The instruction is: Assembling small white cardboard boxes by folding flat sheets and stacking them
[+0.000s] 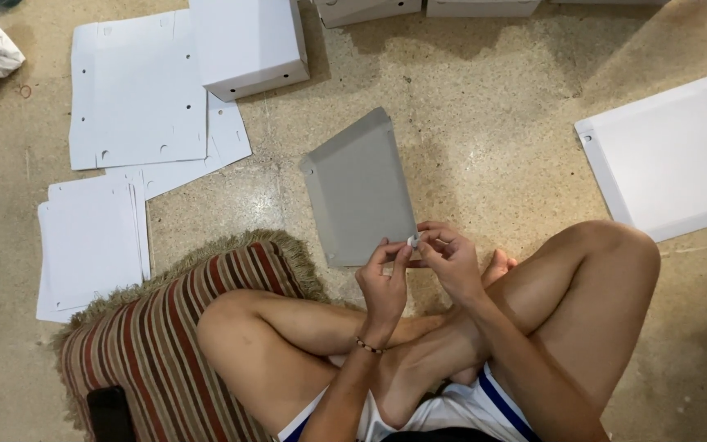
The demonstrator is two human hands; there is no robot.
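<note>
Both hands (419, 262) pinch grey panel's (359, 192) edge.

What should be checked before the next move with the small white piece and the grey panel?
1. Small white piece pinched between both hands: ok.
2. Left hand and right hand close together at the panel's near corner: ok.
3. Grey panel in full view on the floor: ok.
4. Piece joined to the panel: cannot tell.
5. White tray apart from the hands: ok.
</note>
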